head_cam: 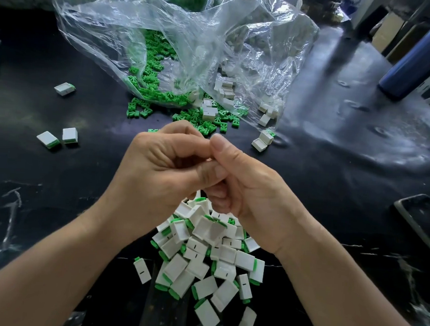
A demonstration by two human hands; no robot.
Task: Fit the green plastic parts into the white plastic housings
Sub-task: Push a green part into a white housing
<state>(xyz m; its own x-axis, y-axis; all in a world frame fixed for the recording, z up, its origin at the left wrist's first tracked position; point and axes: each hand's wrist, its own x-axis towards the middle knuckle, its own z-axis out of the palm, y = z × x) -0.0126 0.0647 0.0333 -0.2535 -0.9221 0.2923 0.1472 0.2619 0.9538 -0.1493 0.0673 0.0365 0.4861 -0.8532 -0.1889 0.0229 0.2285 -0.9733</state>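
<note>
- A worker's left hand [162, 164] and right hand [247, 191] meet above the middle of the black table [336, 172]. The fingers are curled tight and the thumbs pressed together. Whatever sits between them is hidden, so I cannot tell whether either hand grips a part.
- The green parts [150, 91] spill from a clear bag [193, 32] toward the table's far edge. Loose housings [225, 87] lie in the bag's mouth, to the right of the green.
- A pile [211, 255] of fitted pieces, white with green ends showing, lies under the wrists at the near edge.
- First risk, as I judge it: the pile reaches the near edge, so a drop from the hands or a brush from a forearm could send pieces over it.
- Second: the fit is made blind behind the fingers, and a green part pushed in crooked or the wrong way round may jam or sit proud.
- Third: green parts and housings mix at the bag's mouth, and a few fitted strays [70, 134] lie toward the left edge. Unfinished housings could get swept in with finished ones.
- Fourth: the bag's loose film hangs over the stock, and a reach could snag it and scatter parts across the table.
- A blue bottle [421, 50] stands at the far right corner, well apart from the work.
</note>
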